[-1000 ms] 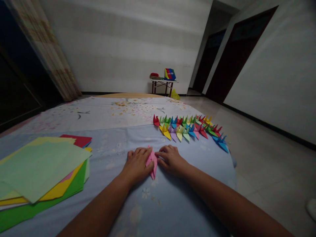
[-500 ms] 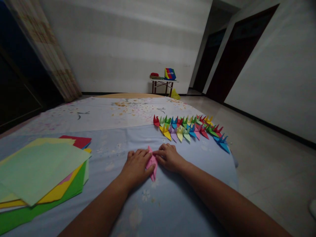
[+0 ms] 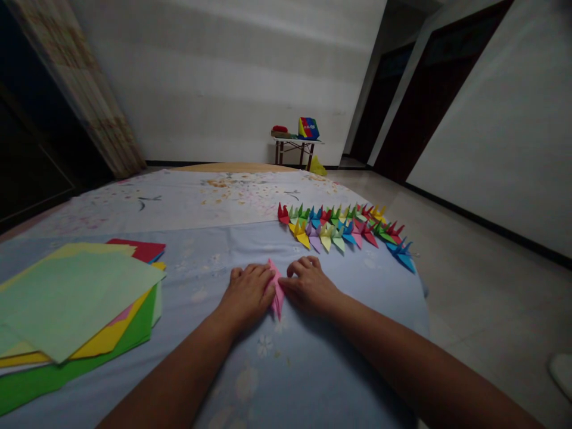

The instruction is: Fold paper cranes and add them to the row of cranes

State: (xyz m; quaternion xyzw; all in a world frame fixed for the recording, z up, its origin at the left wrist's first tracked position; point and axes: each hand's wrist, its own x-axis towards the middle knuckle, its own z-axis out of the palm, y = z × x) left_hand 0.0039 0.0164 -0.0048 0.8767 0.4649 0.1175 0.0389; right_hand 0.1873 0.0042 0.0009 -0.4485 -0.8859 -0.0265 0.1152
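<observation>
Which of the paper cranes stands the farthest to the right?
The blue crane at the group's right end; all the other cranes, including other blue ones, stand further left.

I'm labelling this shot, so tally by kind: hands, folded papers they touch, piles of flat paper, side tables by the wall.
Hands: 2 (left hand, right hand)
Touched pink folded paper: 1
Flat paper pile: 1
Side table: 1
Total: 5
</observation>
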